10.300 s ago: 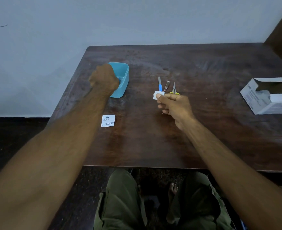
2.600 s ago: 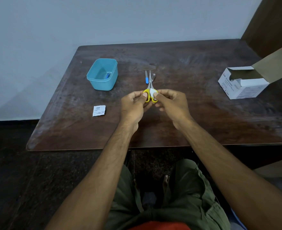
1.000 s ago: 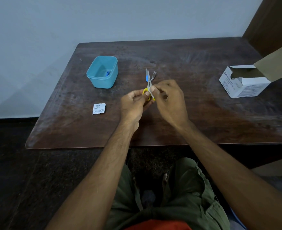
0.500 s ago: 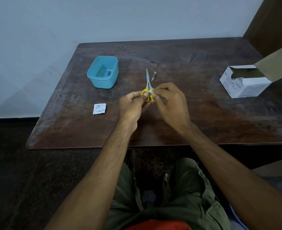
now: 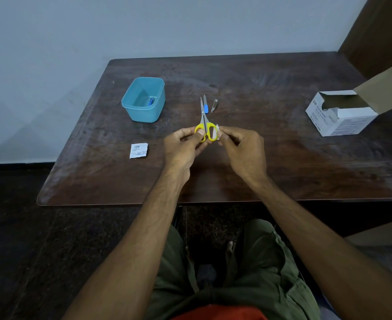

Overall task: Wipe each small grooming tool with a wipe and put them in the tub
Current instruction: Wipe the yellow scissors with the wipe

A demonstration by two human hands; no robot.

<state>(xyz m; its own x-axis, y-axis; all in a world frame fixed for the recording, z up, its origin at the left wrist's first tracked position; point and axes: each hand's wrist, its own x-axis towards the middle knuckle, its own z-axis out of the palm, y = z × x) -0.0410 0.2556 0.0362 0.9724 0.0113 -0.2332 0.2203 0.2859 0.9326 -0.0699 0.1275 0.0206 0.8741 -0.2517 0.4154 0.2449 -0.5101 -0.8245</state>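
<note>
From the head view, the right hand (image 5: 242, 151) has slid back down from the scissor blades, where it was half a second ago, to the right yellow loop, and is now pinching the white wipe (image 5: 217, 132) against that loop's outer edge. The left hand (image 5: 182, 146) is still gripping the left loop of the scissors (image 5: 204, 125), thumb on top and fingers curled beneath. The scissors are being held just above the table (image 5: 259, 169), blades shut and pointing away from the person, much as before.

Just beyond the blade tips, a blue-handled file (image 5: 205, 106) and small metal clippers (image 5: 214, 106) are lying side by side on the wood, unmoved; the raised scissors are partly overlapping the file from this angle. A torn white sachet (image 5: 139, 150) is lying flat to the left of the left hand. An open white carton (image 5: 342, 113) is sitting near the table's right edge, its flap standing up.

The teal tub (image 5: 143, 99) is standing at the far left, well apart from the hands, holding one small blue tool (image 5: 152, 101) against its right inner wall.
</note>
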